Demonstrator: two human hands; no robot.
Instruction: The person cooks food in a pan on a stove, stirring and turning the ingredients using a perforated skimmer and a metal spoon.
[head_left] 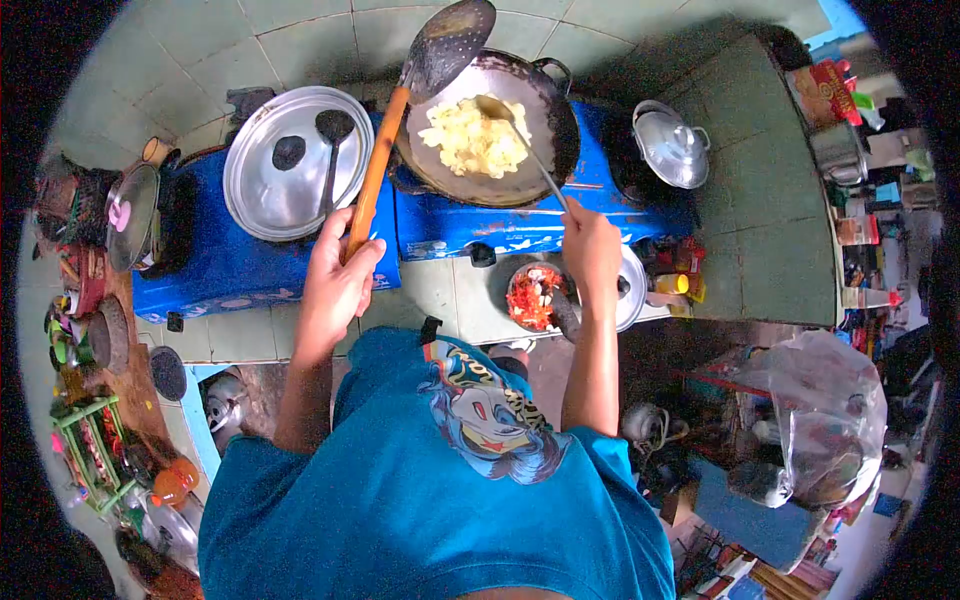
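My left hand (338, 275) is closed around the wooden handle of a perforated skimmer (452, 45). The skimmer's dark metal head is raised over the far left rim of a wok (553, 115). Inside the wok lies a heap of pale yellow pieces of food (470, 145). With my right hand (592, 245) I grip a long metal spoon (540, 165), its bowl resting among the yellow pieces. Below the wok, near my right forearm, stands a dark bowl of chopped red and whitish pieces (533, 295), with a dark handle-like piece leaning at its right side.
The wok stands on a blue stove (330, 262). A large metal lid (262, 180) with a dark ladle (334, 130) on it covers the left side. A lidded silver pot (668, 145) is at the right. Jars and a tiled wall (750, 180) lie further right.
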